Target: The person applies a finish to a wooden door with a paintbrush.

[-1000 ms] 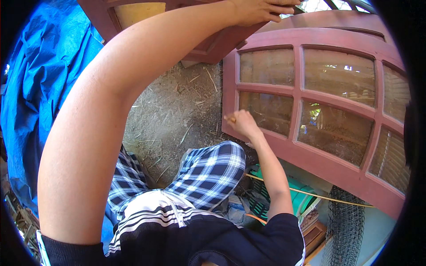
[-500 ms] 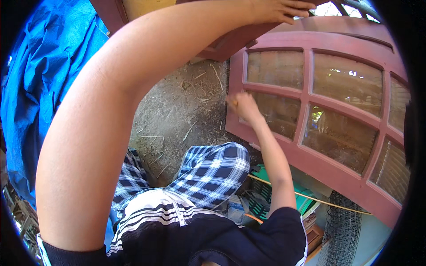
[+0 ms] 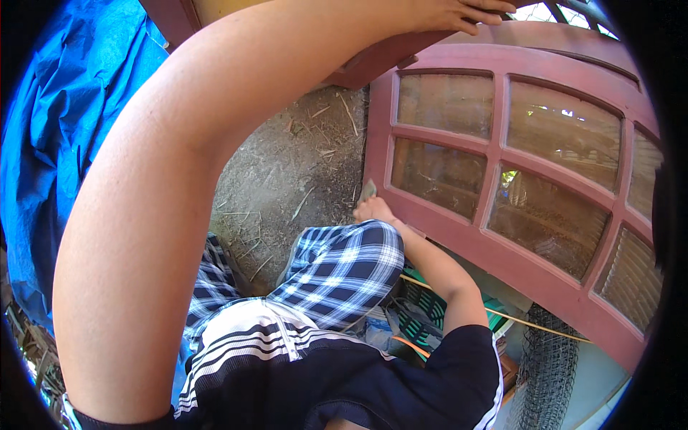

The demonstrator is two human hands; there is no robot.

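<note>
My left arm reaches up across the view, and my left hand (image 3: 462,14) rests with its fingers spread at the top, on or just over a dark red wooden panel (image 3: 383,57). Low by the near left corner of a dusty red door frame with glass panes (image 3: 494,154), my right hand (image 3: 375,208) is closed around a small flat greyish piece (image 3: 368,190). That piece stands up past my fingers against the frame's left edge. Its exact kind does not show, and my fingers hide its lower part.
Blue tarpaulin (image 3: 64,143) hangs at the left. Dry straw lies on the bare ground (image 3: 287,158). Near my right elbow are a green plastic crate (image 3: 419,322), a thin bamboo stick (image 3: 530,326) and a roll of wire mesh (image 3: 548,365).
My right hand has moved down and slightly left along the door frame's left side, from beside the lower pane to the near corner. My left hand has barely shifted.
</note>
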